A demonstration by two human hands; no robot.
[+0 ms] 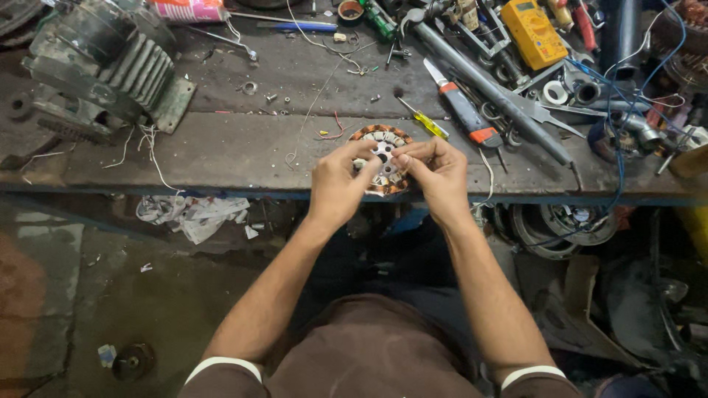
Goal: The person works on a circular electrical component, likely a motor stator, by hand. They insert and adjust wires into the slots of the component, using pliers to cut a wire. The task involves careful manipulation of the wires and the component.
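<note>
A round motor stator (383, 140) with copper-coloured windings around a metal core is held up over the front edge of the workbench (243, 147). My left hand (338, 184) grips its left side, fingers curled over the rim. My right hand (436, 173) holds its right side, thumb and forefinger pinched at the windings near the centre. My hands hide the lower half of the stator.
A grey finned motor housing (103, 63) sits at the bench's back left. A yellow-handled screwdriver (424, 119), an orange-handled tool (464, 110), a long metal bar (490, 88), a yellow multimeter (532, 31) and blue wires (616, 110) crowd the right. Crumpled paper (193, 214) lies on the floor.
</note>
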